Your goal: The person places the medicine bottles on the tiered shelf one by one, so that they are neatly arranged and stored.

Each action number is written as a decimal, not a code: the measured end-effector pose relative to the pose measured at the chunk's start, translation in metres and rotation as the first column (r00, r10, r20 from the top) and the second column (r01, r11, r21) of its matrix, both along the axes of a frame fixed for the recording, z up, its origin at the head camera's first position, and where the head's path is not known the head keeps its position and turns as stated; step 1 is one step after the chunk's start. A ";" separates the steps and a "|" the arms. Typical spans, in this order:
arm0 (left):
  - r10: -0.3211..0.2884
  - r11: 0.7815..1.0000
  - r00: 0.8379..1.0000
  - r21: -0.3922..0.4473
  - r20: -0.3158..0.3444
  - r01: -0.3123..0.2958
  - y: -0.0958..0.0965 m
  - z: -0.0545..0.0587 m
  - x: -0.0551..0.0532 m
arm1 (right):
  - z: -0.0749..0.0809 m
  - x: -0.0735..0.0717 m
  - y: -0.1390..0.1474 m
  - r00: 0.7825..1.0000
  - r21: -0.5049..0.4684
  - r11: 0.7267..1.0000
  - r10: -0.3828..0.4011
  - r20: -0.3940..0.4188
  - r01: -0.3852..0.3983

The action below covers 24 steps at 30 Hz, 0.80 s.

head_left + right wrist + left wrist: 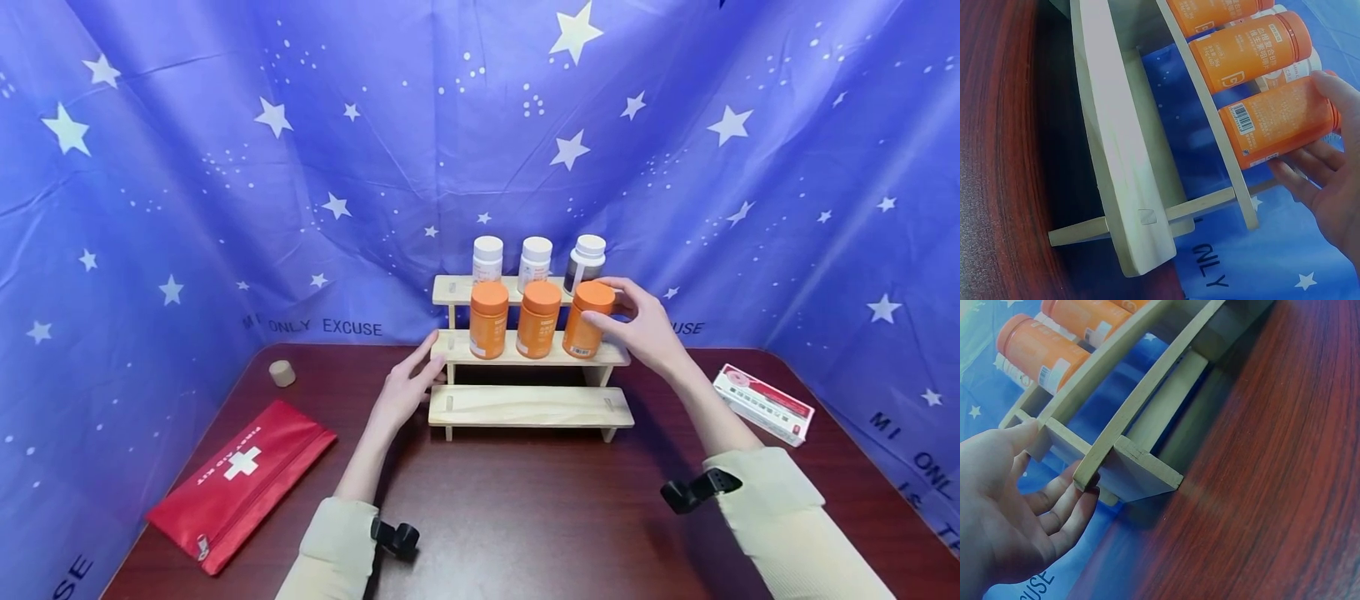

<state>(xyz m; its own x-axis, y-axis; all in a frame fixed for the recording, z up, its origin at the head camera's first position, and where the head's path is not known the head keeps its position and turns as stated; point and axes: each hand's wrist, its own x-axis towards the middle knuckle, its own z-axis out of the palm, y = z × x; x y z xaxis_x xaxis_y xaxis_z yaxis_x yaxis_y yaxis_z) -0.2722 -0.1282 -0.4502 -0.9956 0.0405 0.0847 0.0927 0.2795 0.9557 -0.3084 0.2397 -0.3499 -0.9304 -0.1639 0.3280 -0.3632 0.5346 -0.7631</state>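
Observation:
A three-tier wooden rack [525, 404] stands on the table. My left hand [402, 390] holds its left end, the thumb at the middle tier and the curled fingers by the bottom tier's end in the left wrist view. Three orange bottles are on the middle tier: a left one [488, 325], a centre one [537, 325] and a right one [582, 329]. My right hand [647, 327] grips the right orange bottle [1282, 119] between thumb and fingers near its cap; its base is at the tier board. Behind, two white bottles [535, 260] and a dark white-capped bottle [585, 262] occupy the top tier.
A red first aid kit pouch [243, 483] lies on the left, with a small round pale block [282, 373] behind it. To the right lies a red-and-white box [765, 402]. A blue star-patterned cloth [420, 167] hangs behind and at both sides.

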 end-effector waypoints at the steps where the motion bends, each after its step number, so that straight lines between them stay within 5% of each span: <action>1: -0.001 1.000 1.000 -0.002 0.000 0.001 0.000 0.000 -0.001 | 0.000 0.000 0.000 1.000 0.002 1.000 0.004 0.001 -0.004; 13: -0.003 1.000 1.000 -0.021 0.008 0.003 -0.007 -0.005 -0.004 | -0.005 -0.005 -0.004 0.999 0.015 0.999 0.045 0.009 -0.045; 18: -0.009 1.000 0.999 -0.005 0.044 0.009 -0.010 0.007 0.003 | -0.006 -0.011 -0.010 0.998 0.009 0.998 0.057 0.012 -0.057; 24: 0.011 1.000 1.000 -0.023 0.011 -0.011 -0.017 -0.012 -0.007 | -0.008 -0.014 -0.012 0.999 0.012 0.998 0.054 0.006 -0.054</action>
